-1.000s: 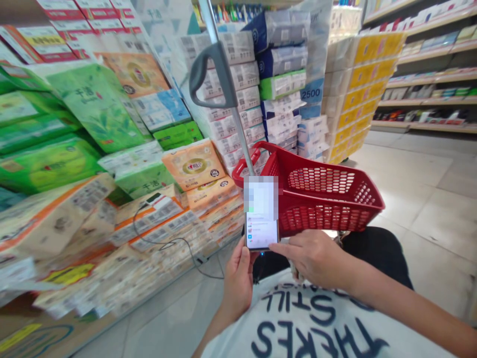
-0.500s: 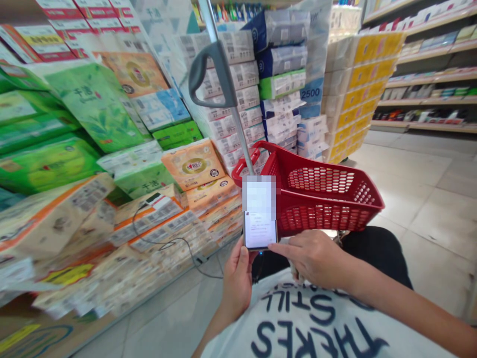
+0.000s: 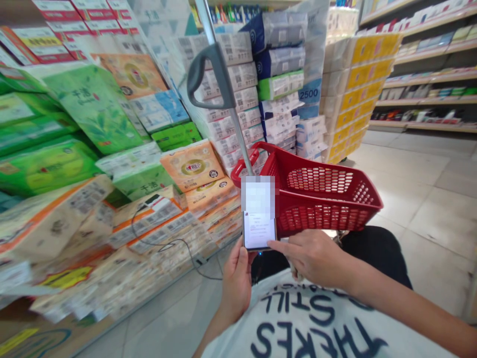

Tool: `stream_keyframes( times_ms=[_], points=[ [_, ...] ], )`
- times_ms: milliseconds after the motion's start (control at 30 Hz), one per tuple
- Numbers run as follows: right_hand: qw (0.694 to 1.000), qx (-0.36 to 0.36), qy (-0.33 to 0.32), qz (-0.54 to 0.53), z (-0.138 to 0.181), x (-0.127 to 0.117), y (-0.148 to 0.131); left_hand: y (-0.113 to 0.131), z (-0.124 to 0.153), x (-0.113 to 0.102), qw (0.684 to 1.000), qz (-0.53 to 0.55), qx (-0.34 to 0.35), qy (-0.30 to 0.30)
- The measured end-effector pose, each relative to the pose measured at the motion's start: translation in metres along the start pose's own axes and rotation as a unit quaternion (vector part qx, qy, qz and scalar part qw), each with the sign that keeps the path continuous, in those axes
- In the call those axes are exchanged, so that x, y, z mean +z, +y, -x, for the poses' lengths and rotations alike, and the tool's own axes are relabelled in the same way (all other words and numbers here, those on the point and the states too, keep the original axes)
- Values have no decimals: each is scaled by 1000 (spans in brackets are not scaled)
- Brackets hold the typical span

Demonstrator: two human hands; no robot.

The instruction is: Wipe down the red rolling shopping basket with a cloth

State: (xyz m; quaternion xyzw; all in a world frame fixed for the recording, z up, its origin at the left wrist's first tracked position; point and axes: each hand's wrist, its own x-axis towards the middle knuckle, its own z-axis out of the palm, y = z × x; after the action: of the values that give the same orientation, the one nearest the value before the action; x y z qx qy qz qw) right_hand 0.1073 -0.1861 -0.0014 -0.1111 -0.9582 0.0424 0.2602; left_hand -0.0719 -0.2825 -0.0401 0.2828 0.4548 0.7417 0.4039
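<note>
Stacks of packaged goods (image 3: 194, 166) fill the left and the far side, in green, orange, white and blue wraps, while shelves (image 3: 428, 102) stand beyond the tiled floor (image 3: 432, 209) at the right. A red basket (image 3: 331, 204) with perforated walls sits ahead of the person, its long side running left to right; a metal pole with a grey grip (image 3: 228, 84) rises at its left end. Below it come the person's white shirt (image 3: 290, 323), with dark lettering, and dark-clothed legs (image 3: 380, 253). The right hand (image 3: 316, 253) has its index finger stretched out to the phone's lower right corner, the other fingers curled; whether they hold anything I cannot tell. The left hand (image 3: 238, 281) grips the phone (image 3: 259, 233) at its lower left, thumb along the edge. The phone is in front of the shirt, screen toward the person, long axis running away from the body, bottom end nearest, top end pointing toward the basket; its upper part is pixelated. Smallest, a blue light (image 3: 260, 253) glows just below its bottom edge.
</note>
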Motion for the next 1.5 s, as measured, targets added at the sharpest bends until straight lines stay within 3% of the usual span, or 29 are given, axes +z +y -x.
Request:
stream_keyframes(
  times_ms=[333, 600, 1033, 1500],
  points=[
    [998, 39, 1, 41, 1, 3, 0, -2, 1, -3, 999, -28, -5, -14],
    [998, 35, -4, 53, 0, 1, 0, -3, 0, -3, 999, -29, 2, -29],
    [1000, -24, 9, -2, 0, -3, 1, 1, 0, 2, 1000, -5, -23, -3],
    [1000, -13, -5, 23, 0, -3, 1, 3, -2, 5, 1000, -8, -10, -2]
  ],
)
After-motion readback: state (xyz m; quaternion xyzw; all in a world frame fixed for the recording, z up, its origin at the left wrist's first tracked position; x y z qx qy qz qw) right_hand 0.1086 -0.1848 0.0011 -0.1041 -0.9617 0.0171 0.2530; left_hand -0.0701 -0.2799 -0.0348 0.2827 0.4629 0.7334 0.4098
